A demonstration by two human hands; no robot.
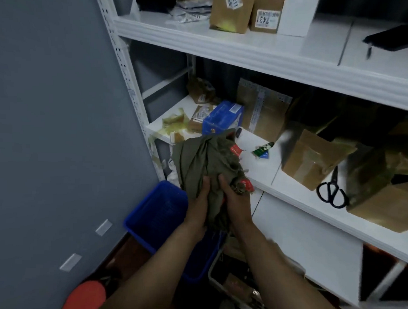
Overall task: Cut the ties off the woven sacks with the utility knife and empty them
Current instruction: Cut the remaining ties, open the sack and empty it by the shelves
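L hand [197,209] + R hand [233,199] both grip bunched olive sack [198,158], fingers curled into fabric. Sack sits at front edge of white shelf [289,194]; blue crate [157,212] below shelf; black scissors [332,193] on shelf.

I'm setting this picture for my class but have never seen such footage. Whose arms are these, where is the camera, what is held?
No machine here: a person wears one camera on the head, looking forward and down, so the two bare arms are their own. The left hand and right hand both hold an olive-green woven sack; the right grip is near its bunched end with a red tag. Behind is a white metal shelf carrying brown cardboard boxes and black scissors. Below sits a blue plastic crate.
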